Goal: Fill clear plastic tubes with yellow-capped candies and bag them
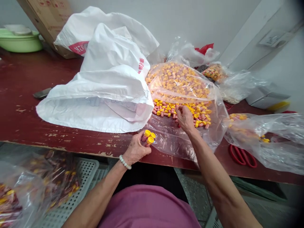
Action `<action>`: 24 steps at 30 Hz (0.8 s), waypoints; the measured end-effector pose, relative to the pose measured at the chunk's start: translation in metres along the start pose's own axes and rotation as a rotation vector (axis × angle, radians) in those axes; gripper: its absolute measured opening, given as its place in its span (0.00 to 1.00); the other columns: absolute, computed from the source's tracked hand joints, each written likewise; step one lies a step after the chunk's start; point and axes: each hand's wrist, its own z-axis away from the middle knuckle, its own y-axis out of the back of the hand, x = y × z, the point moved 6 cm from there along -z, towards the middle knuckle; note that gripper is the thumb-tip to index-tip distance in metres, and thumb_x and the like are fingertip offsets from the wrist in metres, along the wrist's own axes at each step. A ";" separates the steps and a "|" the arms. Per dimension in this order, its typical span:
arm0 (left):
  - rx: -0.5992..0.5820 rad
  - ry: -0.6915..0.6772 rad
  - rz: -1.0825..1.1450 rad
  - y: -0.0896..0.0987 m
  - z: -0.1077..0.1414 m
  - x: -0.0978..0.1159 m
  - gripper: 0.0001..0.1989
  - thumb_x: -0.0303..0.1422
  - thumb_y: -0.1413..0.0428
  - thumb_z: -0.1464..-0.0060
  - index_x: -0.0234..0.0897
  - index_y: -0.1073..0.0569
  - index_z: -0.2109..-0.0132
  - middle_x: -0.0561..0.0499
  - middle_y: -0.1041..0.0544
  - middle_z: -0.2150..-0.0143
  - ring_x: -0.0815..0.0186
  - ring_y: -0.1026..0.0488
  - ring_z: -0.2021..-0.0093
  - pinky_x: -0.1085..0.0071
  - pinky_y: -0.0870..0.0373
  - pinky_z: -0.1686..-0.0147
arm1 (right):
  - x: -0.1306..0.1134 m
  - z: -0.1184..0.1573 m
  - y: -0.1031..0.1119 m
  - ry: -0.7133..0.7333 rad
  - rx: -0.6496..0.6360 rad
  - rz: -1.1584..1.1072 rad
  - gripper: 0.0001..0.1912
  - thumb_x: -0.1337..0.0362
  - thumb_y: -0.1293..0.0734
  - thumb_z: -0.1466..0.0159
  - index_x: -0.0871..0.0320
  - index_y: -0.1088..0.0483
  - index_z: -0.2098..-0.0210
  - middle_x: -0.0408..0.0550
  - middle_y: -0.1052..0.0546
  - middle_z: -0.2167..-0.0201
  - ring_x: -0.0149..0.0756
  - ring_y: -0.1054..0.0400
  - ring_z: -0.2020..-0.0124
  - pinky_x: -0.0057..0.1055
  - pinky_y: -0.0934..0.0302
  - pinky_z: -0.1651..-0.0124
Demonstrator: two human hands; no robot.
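Observation:
Near the table's front edge, my left hand (137,148) is closed around several small yellow-capped bottles (148,138) with reddish patterned sides, caps upward. My right hand (185,118) reaches into the mouth of a large clear plastic bag (213,95), among a heap of the same kind of bottles (201,114). Its fingers are bent down at the heap's front edge; their tips are partly hidden, so whether they hold a bottle is unclear. Left of that bag lies a big white sack (106,85) with its mouth towards me; clear plastic shows inside.
Red-handled scissors (242,155) and another clear bag (273,139) lie on the right. A blade (42,93) pokes out left of the sack. At the back left are a green basin (21,41) and a cardboard box (47,22). Below left, a white crate (87,171) sits beside filled bags.

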 end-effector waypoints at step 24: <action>-0.016 -0.082 -0.217 -0.015 -0.002 0.006 0.16 0.20 0.48 0.64 0.33 0.30 0.63 0.53 0.27 0.70 0.69 0.32 0.71 0.74 0.37 0.69 | -0.104 0.138 0.016 0.651 -0.147 -0.249 0.19 0.77 0.43 0.44 0.56 0.32 0.56 0.53 0.35 0.51 0.44 0.41 0.49 0.48 0.44 0.48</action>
